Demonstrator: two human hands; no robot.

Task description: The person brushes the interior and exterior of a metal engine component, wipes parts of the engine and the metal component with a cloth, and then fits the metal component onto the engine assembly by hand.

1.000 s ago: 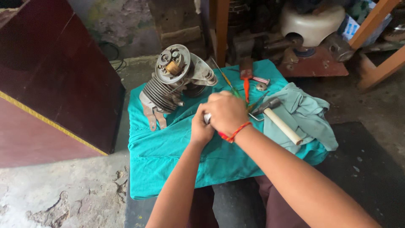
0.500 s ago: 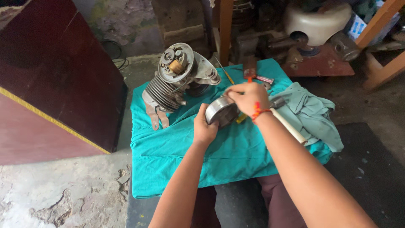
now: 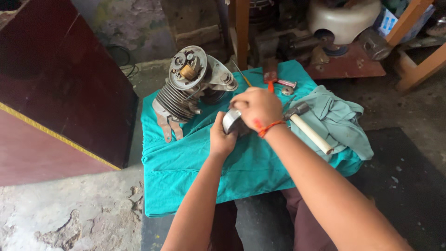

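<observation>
fingers of both hands [image 3: 241, 123] grip round metal part [image 3: 231, 122].

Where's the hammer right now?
In the head view the hammer lies right of centre on the teal cloth, its wooden handle resting against the crumpled pale green rag, just beyond the person's right hand.
</observation>
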